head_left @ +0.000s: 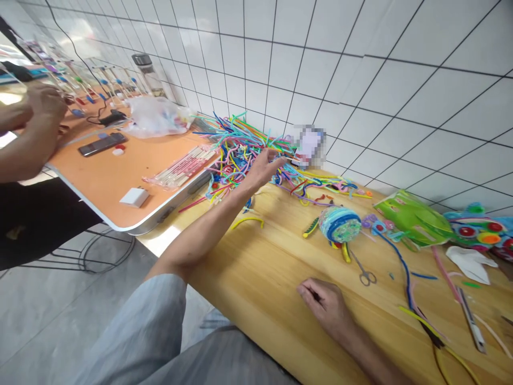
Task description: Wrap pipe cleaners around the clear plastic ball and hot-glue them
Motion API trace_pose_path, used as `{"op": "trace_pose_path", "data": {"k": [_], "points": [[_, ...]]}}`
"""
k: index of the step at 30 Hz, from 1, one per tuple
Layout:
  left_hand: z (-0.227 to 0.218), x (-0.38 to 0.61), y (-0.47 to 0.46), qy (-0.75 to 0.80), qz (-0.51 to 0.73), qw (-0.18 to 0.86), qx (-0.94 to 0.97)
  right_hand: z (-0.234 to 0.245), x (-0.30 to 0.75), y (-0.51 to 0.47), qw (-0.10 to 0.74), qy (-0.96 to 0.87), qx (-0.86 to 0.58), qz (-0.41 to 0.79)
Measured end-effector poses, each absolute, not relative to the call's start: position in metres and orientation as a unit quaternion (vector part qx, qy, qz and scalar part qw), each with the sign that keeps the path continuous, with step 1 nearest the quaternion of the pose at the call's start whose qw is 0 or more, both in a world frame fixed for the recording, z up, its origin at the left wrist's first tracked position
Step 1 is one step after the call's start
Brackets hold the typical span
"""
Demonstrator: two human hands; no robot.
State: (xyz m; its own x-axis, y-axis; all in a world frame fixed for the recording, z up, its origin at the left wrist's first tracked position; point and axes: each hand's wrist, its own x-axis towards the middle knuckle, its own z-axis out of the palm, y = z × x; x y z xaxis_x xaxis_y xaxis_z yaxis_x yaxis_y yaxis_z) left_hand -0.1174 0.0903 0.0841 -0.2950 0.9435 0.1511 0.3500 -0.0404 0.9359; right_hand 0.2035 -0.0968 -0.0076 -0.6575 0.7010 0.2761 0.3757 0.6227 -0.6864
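Observation:
My left hand (265,167) reaches out over a large heap of colourful pipe cleaners (240,144). Its fingers are apart at the heap, and no pipe cleaner shows clearly in its grasp. On the wooden table near me rests my right hand (326,305), fingers curled in and thumb against them, with nothing visible inside. Beyond it sits a round ball wound from blue, green and yellow pipe cleaners (340,224). A pair of scissors (366,275) lies just in front of the ball, partly beneath it. One yellow pipe cleaner (247,220) lies loose near my left forearm.
A phone (308,147) leans against the tiled wall. To the right are a green packet (414,219), a pipe-cleaner figure (479,232), a white tissue (473,264) and a cutter knife (472,321). On the orange table (100,187) at left, another person's hands (46,101) work near sticks.

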Motion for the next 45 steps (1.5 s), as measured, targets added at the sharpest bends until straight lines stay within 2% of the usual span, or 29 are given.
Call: {"op": "trace_pose_path", "data": {"k": [4, 11, 19, 27, 35, 45], "points": [[0.122, -0.14, 0.072, 0.599, 0.483, 0.276, 0.576, -0.01, 0.203, -0.096, 0.257, -0.846, -0.334, 0.325], [0.139, -0.184, 0.047, 0.665, 0.417, 0.105, 0.61, -0.01, 0.2, -0.095, 0.241, -0.816, -0.373, 0.37], [0.12, -0.217, 0.034, 0.73, 0.228, 0.046, 0.643, -0.009, 0.196, -0.096, 0.254, -0.817, -0.382, 0.349], [0.082, -0.228, 0.053, 0.793, 0.12, 0.034, 0.596, -0.013, 0.198, -0.095, 0.25, -0.844, -0.358, 0.311], [0.053, -0.219, 0.067, 0.804, 0.077, 0.019, 0.589, -0.018, 0.201, -0.096, 0.238, -0.856, -0.346, 0.301], [0.059, -0.2, 0.081, 0.777, 0.117, -0.002, 0.618, -0.018, 0.202, -0.094, 0.243, -0.848, -0.347, 0.319]]}}
